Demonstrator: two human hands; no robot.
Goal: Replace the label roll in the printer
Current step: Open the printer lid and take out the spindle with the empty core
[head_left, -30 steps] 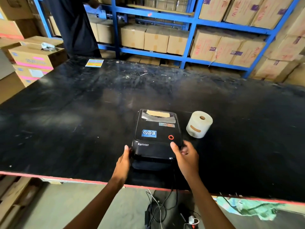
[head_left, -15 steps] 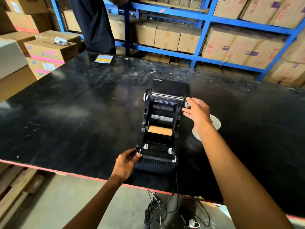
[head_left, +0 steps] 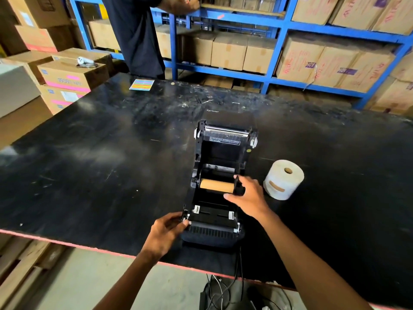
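At centre frame the black plastic label printer [head_left: 220, 186] sits on the scuffed black worktable [head_left: 100, 164] with its lid swung open. Inside lies a bare brown cardboard core [head_left: 216, 185]. The right hand [head_left: 248, 196] pinches the black holder at the core's right end. The left hand [head_left: 166, 233] grips the printer's lower-left corner. A full white label roll [head_left: 283, 179] stands just right of the printer.

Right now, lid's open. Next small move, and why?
Probably lift the empty core out of the printer. The right hand is at the holder on the core's right end, the left hand steadies the front corner, and the new roll stands on the table beside it.
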